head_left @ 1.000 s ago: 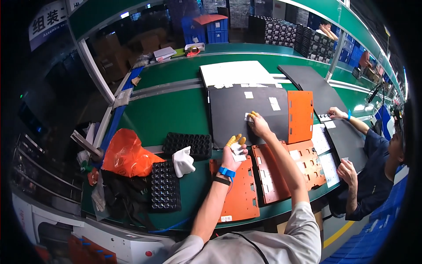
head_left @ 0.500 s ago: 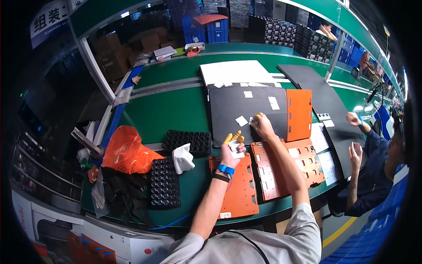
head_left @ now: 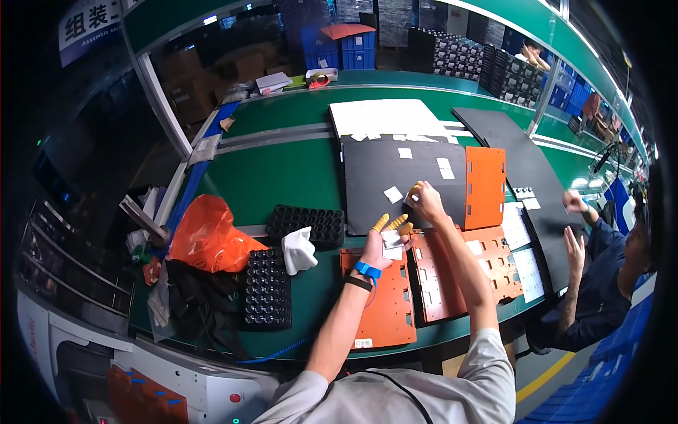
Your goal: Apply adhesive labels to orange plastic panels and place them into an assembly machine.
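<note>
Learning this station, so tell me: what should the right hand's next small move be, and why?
Perhaps the right hand should set its small white piece down on the dark board: it seems to pinch this at or just above that board, beside a white square lying there, and the left hand holds more white pieces.

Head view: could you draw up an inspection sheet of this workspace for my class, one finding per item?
Surface: green bench, partly covered by black boards.
Things: white pieces on the boards; orange plates nearby.
Clutter: orange bag, white cloth, black trays.
Hands: left hand holds white pieces; right hand at a white piece, grip unclear.
Cables: blue cord by the bench's near edge.
Surroundings: co-worker at right, blue crates behind.
</note>
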